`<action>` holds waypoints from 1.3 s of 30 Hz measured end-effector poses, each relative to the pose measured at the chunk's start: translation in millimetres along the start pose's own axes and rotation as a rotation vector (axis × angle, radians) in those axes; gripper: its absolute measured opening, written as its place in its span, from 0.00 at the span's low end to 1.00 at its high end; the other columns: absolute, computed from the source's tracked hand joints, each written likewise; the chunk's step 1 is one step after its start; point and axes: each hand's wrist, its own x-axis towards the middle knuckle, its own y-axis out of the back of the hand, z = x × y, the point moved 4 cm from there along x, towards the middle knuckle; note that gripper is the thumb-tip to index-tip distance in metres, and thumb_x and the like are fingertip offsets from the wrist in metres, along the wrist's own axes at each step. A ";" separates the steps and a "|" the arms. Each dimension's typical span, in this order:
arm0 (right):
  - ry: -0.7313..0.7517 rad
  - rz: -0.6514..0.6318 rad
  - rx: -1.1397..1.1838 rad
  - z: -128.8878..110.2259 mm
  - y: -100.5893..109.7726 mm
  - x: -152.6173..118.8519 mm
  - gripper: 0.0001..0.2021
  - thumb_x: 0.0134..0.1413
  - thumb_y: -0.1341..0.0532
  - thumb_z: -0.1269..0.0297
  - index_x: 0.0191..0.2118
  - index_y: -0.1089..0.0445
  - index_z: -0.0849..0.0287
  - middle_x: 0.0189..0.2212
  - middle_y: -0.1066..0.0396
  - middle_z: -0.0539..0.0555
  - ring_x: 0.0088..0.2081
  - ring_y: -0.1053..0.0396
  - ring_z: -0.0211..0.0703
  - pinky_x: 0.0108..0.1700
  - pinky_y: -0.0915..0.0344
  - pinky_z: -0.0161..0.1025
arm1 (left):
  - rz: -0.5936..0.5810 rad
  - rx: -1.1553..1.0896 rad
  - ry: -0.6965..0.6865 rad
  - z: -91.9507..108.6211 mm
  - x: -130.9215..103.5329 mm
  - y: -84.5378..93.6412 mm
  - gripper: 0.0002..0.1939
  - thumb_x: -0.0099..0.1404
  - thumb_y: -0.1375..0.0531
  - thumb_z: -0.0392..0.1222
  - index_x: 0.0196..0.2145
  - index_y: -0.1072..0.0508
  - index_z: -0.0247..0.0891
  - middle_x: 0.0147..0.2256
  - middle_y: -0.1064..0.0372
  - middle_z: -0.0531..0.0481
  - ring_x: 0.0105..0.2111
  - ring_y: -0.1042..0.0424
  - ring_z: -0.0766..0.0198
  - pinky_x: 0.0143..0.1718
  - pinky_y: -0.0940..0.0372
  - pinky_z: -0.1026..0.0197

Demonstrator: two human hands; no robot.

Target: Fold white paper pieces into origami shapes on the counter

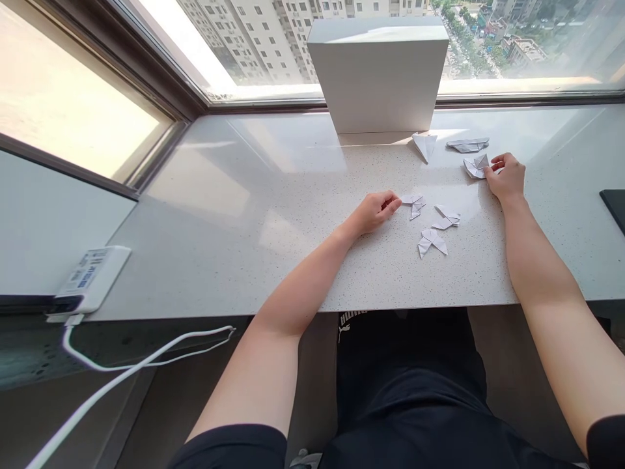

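Altogether six folded papers [433, 240]: left fingers [392, 206] pinching one; right fingers [499, 159] touching another, grip unclear.

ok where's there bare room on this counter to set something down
The widest free patch of countertop lies between the white device and left hand; another, between the right hand and dark object. It's crowded between the hands, where folded papers lie.
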 end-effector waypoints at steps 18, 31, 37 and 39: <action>-0.003 0.080 0.014 3.2 -5.8 -1.6 0.11 0.72 0.30 0.60 0.42 0.34 0.45 0.39 0.22 0.59 0.52 0.21 0.65 0.64 0.24 0.64 | 0.010 0.009 0.028 -0.6 0.5 -0.1 0.19 0.87 0.40 0.55 0.43 0.18 0.40 0.35 0.20 0.47 0.33 0.30 0.58 0.39 0.34 0.54; 0.161 -0.134 0.077 -49.1 -19.2 -35.9 0.07 0.77 0.32 0.55 0.44 0.26 0.49 0.44 0.17 0.61 0.41 0.21 0.60 0.57 0.21 0.62 | 0.000 0.023 0.002 3.8 -0.2 0.0 0.16 0.85 0.38 0.52 0.44 0.18 0.40 0.33 0.24 0.49 0.32 0.33 0.59 0.39 0.36 0.53; 0.490 -0.462 0.087 -112.4 -62.4 -100.0 0.21 0.80 0.35 0.51 0.67 0.17 0.55 0.65 0.18 0.69 0.45 0.19 0.60 0.63 0.20 0.65 | 0.009 0.031 -0.007 1.4 1.0 -1.1 0.13 0.84 0.37 0.49 0.44 0.18 0.40 0.33 0.23 0.49 0.32 0.32 0.59 0.41 0.34 0.54; 0.555 -0.490 0.044 -122.6 -68.2 -113.5 0.29 0.81 0.35 0.48 0.78 0.22 0.53 0.74 0.23 0.70 0.57 0.19 0.68 0.69 0.23 0.68 | 0.017 0.031 -0.024 0.3 1.8 -1.7 0.12 0.83 0.37 0.48 0.43 0.18 0.40 0.33 0.24 0.50 0.33 0.32 0.59 0.42 0.34 0.54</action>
